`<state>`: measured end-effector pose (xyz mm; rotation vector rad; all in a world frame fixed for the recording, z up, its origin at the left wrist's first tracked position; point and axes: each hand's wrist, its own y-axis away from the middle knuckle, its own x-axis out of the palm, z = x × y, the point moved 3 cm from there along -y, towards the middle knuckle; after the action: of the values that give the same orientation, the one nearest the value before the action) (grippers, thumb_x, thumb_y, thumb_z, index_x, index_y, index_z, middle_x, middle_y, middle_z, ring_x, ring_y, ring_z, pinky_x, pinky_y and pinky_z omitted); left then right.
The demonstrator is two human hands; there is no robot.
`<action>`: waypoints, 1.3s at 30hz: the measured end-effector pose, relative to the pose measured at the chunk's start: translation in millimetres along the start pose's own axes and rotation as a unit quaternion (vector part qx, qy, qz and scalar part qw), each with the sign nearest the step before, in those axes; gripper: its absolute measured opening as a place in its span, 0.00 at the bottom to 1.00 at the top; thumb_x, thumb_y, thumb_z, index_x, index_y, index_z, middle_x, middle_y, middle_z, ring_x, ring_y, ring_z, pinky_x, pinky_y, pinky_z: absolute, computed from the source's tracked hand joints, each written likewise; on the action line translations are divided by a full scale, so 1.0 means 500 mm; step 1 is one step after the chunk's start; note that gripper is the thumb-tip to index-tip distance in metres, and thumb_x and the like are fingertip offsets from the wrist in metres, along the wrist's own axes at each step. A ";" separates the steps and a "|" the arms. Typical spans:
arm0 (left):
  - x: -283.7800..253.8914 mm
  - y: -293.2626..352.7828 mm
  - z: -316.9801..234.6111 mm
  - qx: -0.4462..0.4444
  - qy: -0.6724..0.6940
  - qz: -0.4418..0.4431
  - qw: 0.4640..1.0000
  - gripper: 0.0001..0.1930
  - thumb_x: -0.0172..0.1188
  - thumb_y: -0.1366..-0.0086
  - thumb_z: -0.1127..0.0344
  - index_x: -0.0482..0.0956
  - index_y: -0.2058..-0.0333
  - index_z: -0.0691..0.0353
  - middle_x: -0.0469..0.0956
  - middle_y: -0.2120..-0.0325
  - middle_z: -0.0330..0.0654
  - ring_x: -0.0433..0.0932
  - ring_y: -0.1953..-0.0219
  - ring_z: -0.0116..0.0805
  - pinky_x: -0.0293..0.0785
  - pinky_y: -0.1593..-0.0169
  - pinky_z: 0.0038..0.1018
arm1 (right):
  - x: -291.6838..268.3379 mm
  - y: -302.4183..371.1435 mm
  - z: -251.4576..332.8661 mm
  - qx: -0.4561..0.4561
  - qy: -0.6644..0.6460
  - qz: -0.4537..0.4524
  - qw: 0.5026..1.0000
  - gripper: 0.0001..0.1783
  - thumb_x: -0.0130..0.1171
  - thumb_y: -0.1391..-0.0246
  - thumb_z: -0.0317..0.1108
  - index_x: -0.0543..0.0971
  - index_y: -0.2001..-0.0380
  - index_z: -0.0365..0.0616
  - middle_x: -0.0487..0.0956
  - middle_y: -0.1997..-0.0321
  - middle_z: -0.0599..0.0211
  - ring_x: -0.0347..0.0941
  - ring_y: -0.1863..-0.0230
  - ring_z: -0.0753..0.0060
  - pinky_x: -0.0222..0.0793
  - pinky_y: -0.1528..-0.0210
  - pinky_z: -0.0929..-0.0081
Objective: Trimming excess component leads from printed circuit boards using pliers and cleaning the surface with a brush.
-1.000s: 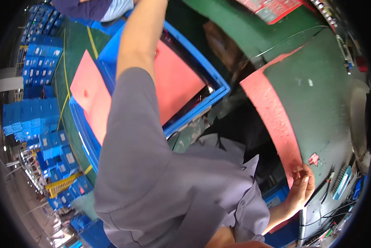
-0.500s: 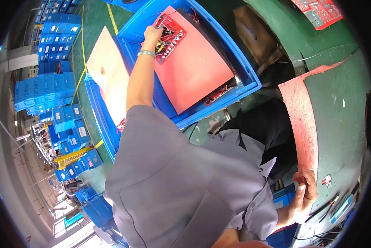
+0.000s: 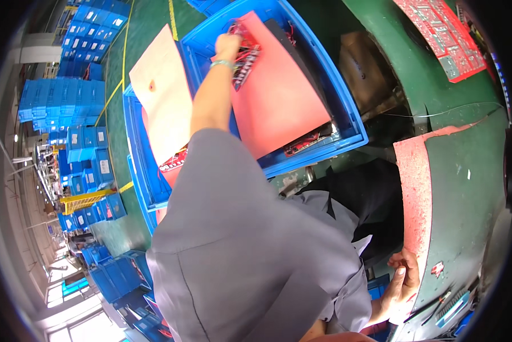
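My left hand, at the end of an outstretched arm, is closed on the upper edge of a red circuit board crowded with components and wires. The board is tilted over a pink sheet in a blue crate. Under the sheet's near corner, more red boards peek out beside a dark sheet. At the lower right my right hand has its fingers curled in beside the near end of a rough pink strip. Whether anything is in those fingers is hidden.
Left of the first crate, another blue crate holds a pale pink sheet. A red circuit board lies at the far right of the green bench. A brush lies at lower right. Stacked blue crates stand at left.
The view has turned, so the scene is shifted. The board under my left hand now tilts more and looks narrower. My right hand stays at the strip's near end.
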<state>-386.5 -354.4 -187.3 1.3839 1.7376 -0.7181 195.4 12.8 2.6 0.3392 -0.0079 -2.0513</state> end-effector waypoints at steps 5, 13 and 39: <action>-0.161 0.062 0.052 -0.056 0.359 -0.064 0.930 0.07 0.61 0.52 0.75 0.77 0.74 0.74 0.77 0.79 0.50 0.78 0.79 0.40 0.73 0.76 0.34 | 0.032 -0.034 0.007 0.018 -0.014 0.024 0.999 0.16 0.52 0.45 0.35 0.74 0.58 0.32 0.73 0.68 0.61 0.68 0.69 0.73 0.64 0.65 0.79; -0.261 0.154 -0.054 -0.001 0.412 -0.006 0.911 0.05 0.59 0.49 0.75 0.75 0.77 0.73 0.77 0.80 0.49 0.76 0.82 0.36 0.73 0.80 0.32 | 0.199 -0.178 0.110 -0.157 0.123 0.167 0.966 0.20 0.51 0.49 0.24 0.71 0.51 0.35 0.72 0.57 0.56 0.69 0.57 0.66 0.65 0.52 0.72; -0.310 0.036 0.013 -0.013 0.592 0.044 0.804 0.07 0.58 0.48 0.71 0.77 0.70 0.65 0.77 0.77 0.42 0.75 0.78 0.34 0.71 0.74 0.28 | 0.482 -0.455 -0.128 -0.059 0.226 0.242 0.942 0.17 0.46 0.59 0.23 0.76 0.62 0.35 0.75 0.63 0.39 0.72 0.57 0.45 0.68 0.54 0.61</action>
<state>-352.4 -436.3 -58.9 2.0770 2.5096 0.3991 -92.9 -75.5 -149.6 0.6570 0.2849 -1.4454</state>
